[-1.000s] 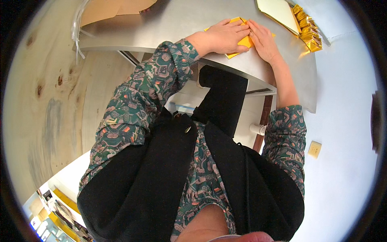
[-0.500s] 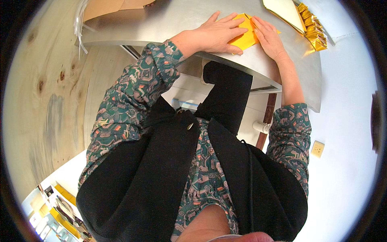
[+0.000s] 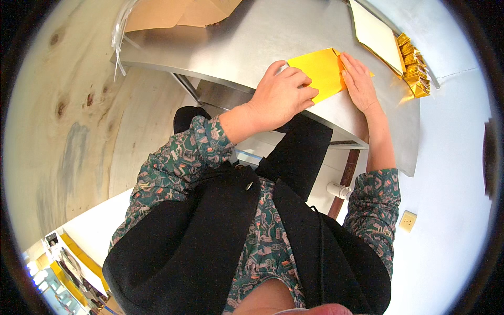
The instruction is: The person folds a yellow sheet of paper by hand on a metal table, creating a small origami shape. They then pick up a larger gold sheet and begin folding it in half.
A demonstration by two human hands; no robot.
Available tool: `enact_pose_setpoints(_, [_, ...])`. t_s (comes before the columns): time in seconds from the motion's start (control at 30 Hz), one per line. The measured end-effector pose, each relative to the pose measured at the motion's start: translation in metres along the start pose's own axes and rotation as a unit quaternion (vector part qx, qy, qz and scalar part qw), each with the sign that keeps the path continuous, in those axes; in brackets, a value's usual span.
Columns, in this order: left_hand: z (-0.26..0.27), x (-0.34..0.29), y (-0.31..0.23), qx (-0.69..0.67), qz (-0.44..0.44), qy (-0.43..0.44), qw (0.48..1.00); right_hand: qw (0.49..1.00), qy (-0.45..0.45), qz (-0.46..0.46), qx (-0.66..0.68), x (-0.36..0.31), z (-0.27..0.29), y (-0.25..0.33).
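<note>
A folded yellow paper sheet (image 3: 321, 71) lies at an angle near the front edge of the metal table, with an orange-gold strip showing along its right side. My left hand (image 3: 282, 95) is at its near left edge, fingers bent and tips closed on the paper's border; the thumb is mostly hidden. On the sheet's right side rests my right hand (image 3: 360, 84), its fingers stretched out flat and close together over the orange-gold strip. A small pointed corner of the sheet pokes out to the right of those fingers.
At the table's (image 3: 252, 39) right side lie a stack of cream sheets (image 3: 375, 34) and a bundle of folded shiny gold paper (image 3: 415, 68). Brown paper (image 3: 173, 13) and white strips (image 3: 122, 37) are at the far left. A wall (image 3: 451, 131) stands close on the right.
My left hand has lifted from lying spread on the sheet and moved to its left edge, fingers now bent. More of the yellow face shows. My right hand stays on the right side.
</note>
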State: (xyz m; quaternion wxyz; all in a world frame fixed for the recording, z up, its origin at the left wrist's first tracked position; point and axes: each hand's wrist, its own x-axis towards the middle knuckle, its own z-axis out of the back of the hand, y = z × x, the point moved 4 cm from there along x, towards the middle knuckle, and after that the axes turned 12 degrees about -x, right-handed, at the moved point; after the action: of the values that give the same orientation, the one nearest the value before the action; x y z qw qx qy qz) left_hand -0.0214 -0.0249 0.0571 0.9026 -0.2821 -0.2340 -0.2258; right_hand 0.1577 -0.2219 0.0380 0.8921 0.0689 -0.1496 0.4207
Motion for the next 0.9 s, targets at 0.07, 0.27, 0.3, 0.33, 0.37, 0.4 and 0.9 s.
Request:
enact_pose_setpoints(0.07, [-0.001, -0.007, -0.003, 0.009, 0.006, -0.002, 1.000, 1.000, 0.004, -0.002, 0.000, -0.001, 0.000, 0.001])
enact_pose_setpoints(0.27, [0.005, -0.015, -0.003, 0.026, 0.008, -0.010, 1.000, 1.000, 0.001, -0.004, -0.013, -0.003, 0.001, 0.001])
enact_pose_setpoints(0.3, [0.006, -0.016, -0.002, 0.024, 0.014, -0.009, 1.000, 1.000, 0.007, -0.008, -0.020, -0.003, 0.001, 0.001])
enact_pose_setpoints(0.33, [0.009, -0.016, -0.002, 0.015, 0.020, -0.011, 1.000, 1.000, 0.001, -0.001, -0.016, -0.003, 0.002, 0.002])
enact_pose_setpoints(0.37, [0.011, -0.015, -0.002, 0.006, 0.024, -0.014, 1.000, 1.000, -0.001, 0.004, -0.016, -0.004, 0.002, 0.002])
enact_pose_setpoints(0.4, [0.013, -0.013, -0.002, 0.001, 0.032, -0.001, 0.999, 1.000, -0.002, 0.006, -0.016, -0.005, 0.003, 0.002])
enact_pose_setpoints(0.9, [-0.056, 0.095, 0.015, -0.033, -0.140, 0.113, 0.983, 0.999, -0.027, 0.024, -0.011, -0.011, -0.001, 0.000])
